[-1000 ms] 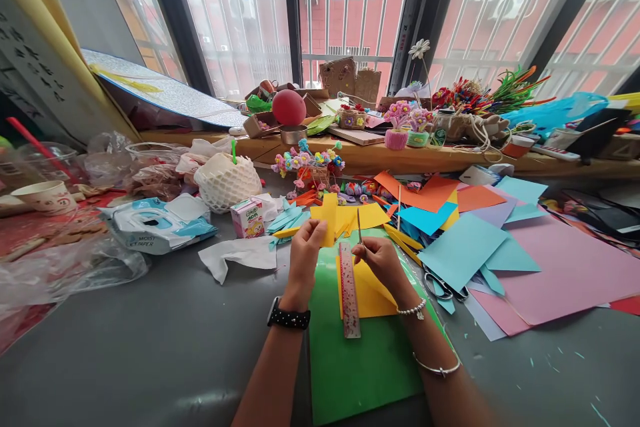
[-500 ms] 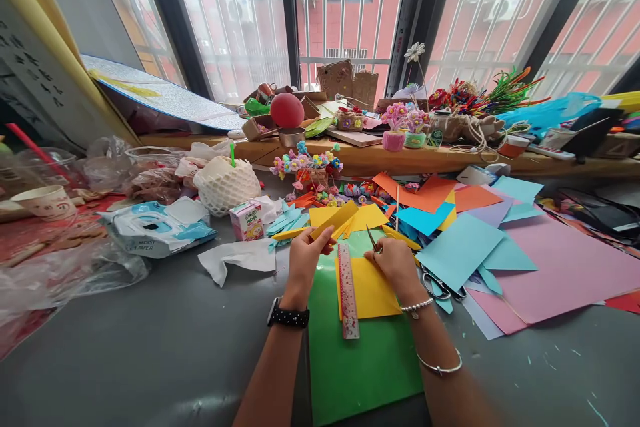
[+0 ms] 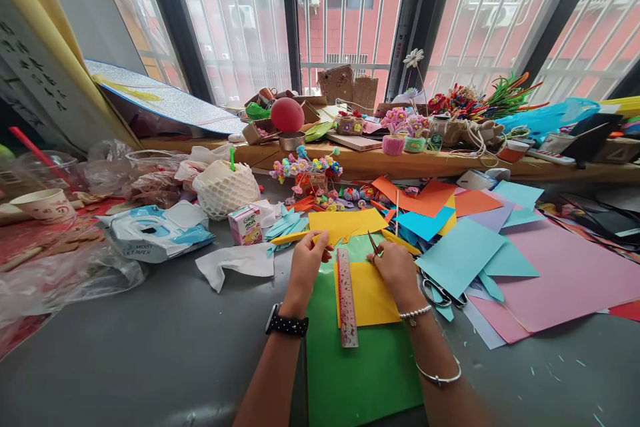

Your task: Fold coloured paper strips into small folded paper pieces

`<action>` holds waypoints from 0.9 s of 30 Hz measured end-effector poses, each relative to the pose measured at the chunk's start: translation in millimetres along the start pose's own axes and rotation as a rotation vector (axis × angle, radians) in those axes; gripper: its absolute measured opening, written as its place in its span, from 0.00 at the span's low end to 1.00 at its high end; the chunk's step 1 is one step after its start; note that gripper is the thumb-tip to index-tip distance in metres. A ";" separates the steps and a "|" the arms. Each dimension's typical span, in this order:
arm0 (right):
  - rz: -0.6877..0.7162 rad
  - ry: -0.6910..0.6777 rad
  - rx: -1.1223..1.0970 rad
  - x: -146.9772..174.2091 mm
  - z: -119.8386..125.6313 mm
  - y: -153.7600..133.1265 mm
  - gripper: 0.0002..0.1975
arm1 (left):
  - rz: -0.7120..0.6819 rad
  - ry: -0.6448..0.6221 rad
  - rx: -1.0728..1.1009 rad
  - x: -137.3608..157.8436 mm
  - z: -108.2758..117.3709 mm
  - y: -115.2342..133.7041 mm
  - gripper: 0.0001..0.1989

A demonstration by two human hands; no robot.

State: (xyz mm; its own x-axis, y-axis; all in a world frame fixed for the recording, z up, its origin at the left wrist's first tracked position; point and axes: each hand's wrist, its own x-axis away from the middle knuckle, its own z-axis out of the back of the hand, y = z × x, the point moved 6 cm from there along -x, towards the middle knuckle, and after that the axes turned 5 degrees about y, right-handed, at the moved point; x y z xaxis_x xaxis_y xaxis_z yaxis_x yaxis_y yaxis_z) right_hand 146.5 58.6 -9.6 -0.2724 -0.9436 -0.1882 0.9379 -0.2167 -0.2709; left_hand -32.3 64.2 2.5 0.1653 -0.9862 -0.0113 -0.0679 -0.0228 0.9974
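My left hand has thumb and fingers pinched on a folded yellow paper piece, which blends with the yellow sheet behind it. Closed around the handles of a small pair of scissors is my right hand; the narrow blades point up and left, apart from the paper. Between my hands a clear, red-patterned ruler lies on a yellow paper square. Both rest on a green mat.
Blue sheets, pink paper and a second pair of scissors lie right. Left are a wipes pack, a white tissue and a small carton. Craft flowers stand by the sill.
The yellow piece in my left hand has tilted down and shows less of its face. My right hand keeps the scissors nearly in place. The view has shifted slightly.
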 end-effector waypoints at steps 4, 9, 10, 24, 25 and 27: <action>0.006 -0.008 -0.015 -0.4 0.1 0.5 0.09 | 0.027 -0.002 -0.028 -0.1 -0.9 -2.2 0.14; -0.052 -0.022 -0.026 0.7 2.5 4.6 0.10 | -0.034 0.027 -0.007 -1.7 1.6 -0.3 0.13; -0.060 -0.024 -0.038 0.5 2.3 5.2 0.10 | -0.047 0.031 0.000 -1.7 2.3 0.5 0.14; 0.205 0.065 -0.574 5.5 10.9 -16.3 0.17 | 0.040 -0.110 -0.010 2.1 -7.3 -1.1 0.12; 0.259 0.046 -0.650 7.2 12.2 -21.0 0.20 | 0.040 -0.120 -0.013 1.8 -7.6 -1.2 0.13; 0.329 -0.012 -0.741 10.4 13.3 -28.4 0.21 | 0.033 -0.145 -0.018 1.6 -8.2 -0.2 0.13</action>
State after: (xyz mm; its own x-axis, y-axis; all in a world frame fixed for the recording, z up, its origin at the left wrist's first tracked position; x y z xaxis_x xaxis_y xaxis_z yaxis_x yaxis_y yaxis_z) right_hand 119.9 51.6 8.7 -0.0008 -0.9338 -0.3577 0.5825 0.2903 -0.7592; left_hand -23.9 63.9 2.9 0.0197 -0.9997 0.0127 -0.0536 0.0116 0.9985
